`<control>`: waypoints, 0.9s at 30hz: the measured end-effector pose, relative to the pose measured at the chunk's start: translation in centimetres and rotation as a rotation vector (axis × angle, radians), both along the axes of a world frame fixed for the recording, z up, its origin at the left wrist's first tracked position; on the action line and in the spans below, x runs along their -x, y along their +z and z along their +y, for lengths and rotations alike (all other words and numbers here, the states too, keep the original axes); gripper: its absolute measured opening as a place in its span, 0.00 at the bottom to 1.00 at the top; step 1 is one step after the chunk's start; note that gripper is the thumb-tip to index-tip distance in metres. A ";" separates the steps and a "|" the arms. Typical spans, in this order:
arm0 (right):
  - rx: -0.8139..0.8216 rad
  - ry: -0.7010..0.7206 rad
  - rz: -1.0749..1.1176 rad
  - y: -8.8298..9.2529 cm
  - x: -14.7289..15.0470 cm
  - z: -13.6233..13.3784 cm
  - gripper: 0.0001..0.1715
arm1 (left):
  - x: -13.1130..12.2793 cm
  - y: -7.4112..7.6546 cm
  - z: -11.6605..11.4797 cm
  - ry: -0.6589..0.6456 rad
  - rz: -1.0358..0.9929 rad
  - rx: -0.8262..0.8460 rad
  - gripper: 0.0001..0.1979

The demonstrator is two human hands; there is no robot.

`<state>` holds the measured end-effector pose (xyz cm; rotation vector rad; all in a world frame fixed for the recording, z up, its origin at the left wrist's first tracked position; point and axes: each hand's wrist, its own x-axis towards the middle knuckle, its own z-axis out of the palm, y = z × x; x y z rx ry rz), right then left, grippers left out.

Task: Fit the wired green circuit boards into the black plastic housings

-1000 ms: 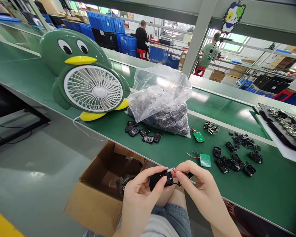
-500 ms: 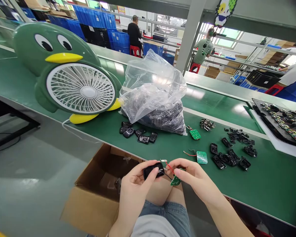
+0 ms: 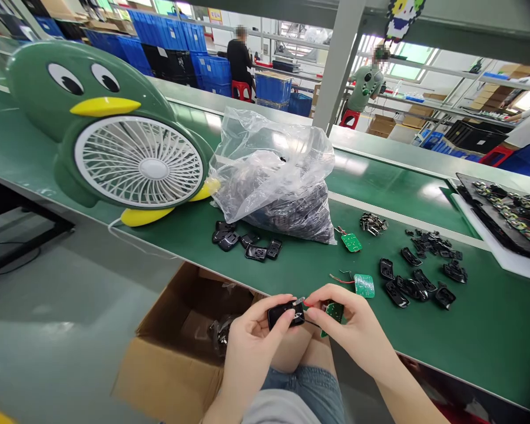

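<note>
Lower centre of frame: left hand (image 3: 251,344) closed around a black housing (image 3: 285,314); right hand (image 3: 357,330) pinching a green circuit board (image 3: 334,311), the two joined by a thin red wire (image 3: 309,304), apparently ending in a metal tab. Both are held off the desk (image 3: 468,341) edge, above the lap. Pulling the hands apart would likely tear the wire loose, and a dropped part could fall into the cardboard box (image 3: 176,365). Bare desk lies at lower right, below the loose housings (image 3: 417,287).

Bare forearms, blue denim shorts (image 3: 309,388), pale grey top (image 3: 274,409)
</note>
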<state>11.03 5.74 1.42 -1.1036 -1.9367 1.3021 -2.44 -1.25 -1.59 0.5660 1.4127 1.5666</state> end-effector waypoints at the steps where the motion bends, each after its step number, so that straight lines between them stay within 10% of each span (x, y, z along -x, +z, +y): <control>1: -0.039 0.002 -0.013 0.0 0.0 0.0 0.05 | -0.1 0.0 0.0 -0.006 0.000 -0.005 0.11; 27: -0.256 0.197 -0.092 0.3 -1.0 -0.5 0.10 | 0.6 1.0 -0.5 -0.078 -0.111 -0.029 0.12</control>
